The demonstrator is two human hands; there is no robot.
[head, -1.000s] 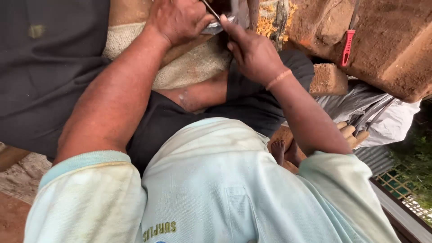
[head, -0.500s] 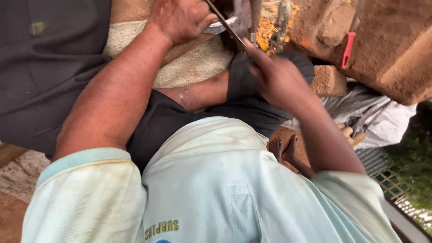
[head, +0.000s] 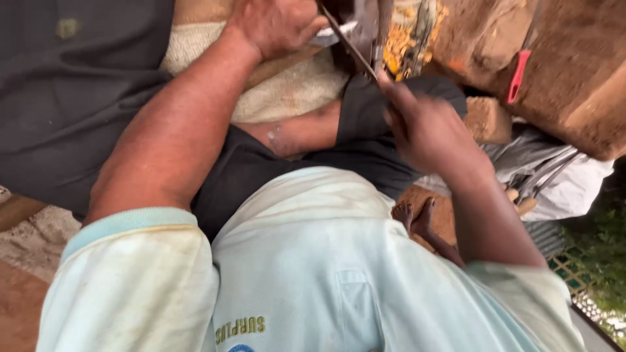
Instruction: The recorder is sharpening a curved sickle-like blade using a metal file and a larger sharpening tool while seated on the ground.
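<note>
Seen from above, the person's left hand (head: 274, 26) stays closed on a pale metal piece (head: 336, 34) over a beige cloth (head: 287, 88) on the lap, its fingers curled tight, while the right hand (head: 430, 130) has drawn back and down from it in the last second. That hand's fingers pinch the lower end of a thin dark rod (head: 349, 45), likely a file, which slants up to the piece, so a stroke seems under way. Farther right lie a red-handled tool (head: 518, 75) on brown stone, a small brick (head: 488, 118), and metal tools on a grey cloth (head: 554, 176), none blocking the hands.
</note>
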